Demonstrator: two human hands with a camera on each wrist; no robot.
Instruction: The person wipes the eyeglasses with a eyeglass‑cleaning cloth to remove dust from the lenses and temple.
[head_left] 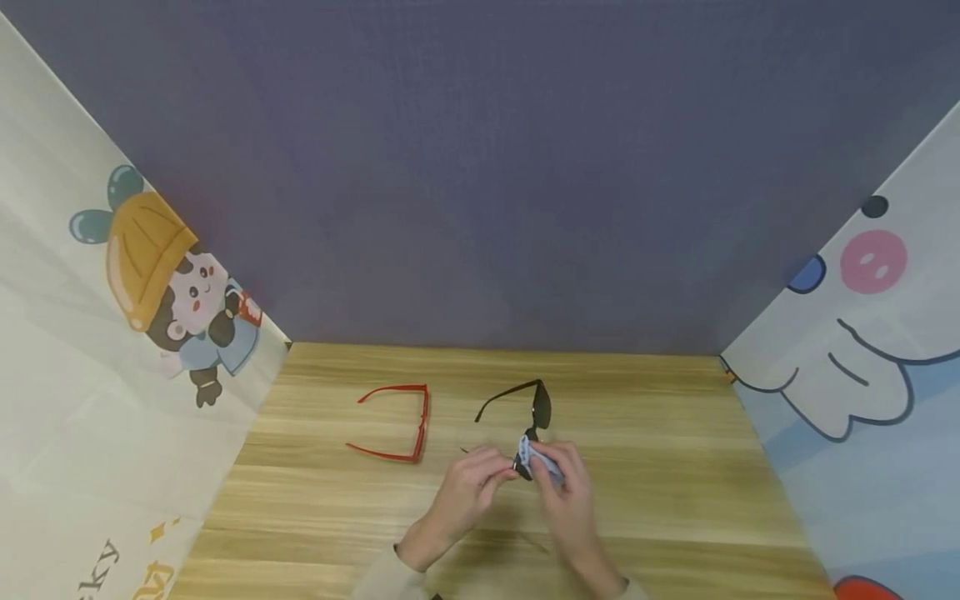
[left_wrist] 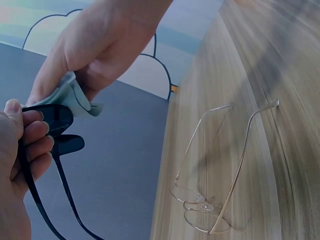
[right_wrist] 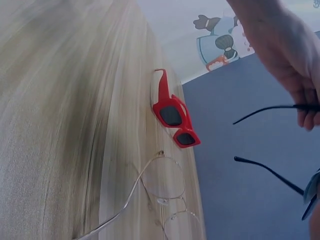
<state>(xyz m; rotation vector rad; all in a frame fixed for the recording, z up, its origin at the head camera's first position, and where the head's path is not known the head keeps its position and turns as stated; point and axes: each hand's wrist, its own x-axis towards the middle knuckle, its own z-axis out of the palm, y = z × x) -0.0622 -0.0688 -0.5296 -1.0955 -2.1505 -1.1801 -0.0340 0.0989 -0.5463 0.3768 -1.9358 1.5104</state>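
**A:** Head cam first, what's where?

**B:** Sunglasses (head_left: 542,407) are held up over the table (head_left: 675,417), roughly midway between its left and right edges, arms unfolded towards the left one. The left hand (head_left: 467,492) pinches their near end, and the right hand (head_left: 567,492) pinches a cloth (head_left: 524,450) against the near lens. Red glasses (head_left: 423,423) lie closer to the back-left corner.

**A:** And the left wrist cam?

**B:** Thumb and fingers grip the sunglasses right by the lens, cloth bunched at the edge of it. Wire glasses (left_wrist: 240,167) lie on the table, arms unfolded too.

**A:** Right wrist?

**B:** Left hand's at the hinge end, black arms sticking out free. The right hand is mostly cut off there, so can't judge its grip from that one.

**A:** How would they handle?

**B:** Light and stiff, I'd guess plastic. Lenses look slick and probably scratch easily, hinges are likely the weak bit. I'd hold the rim beside the lens, not an arm. Cloth's soft, so pinching it is fine.
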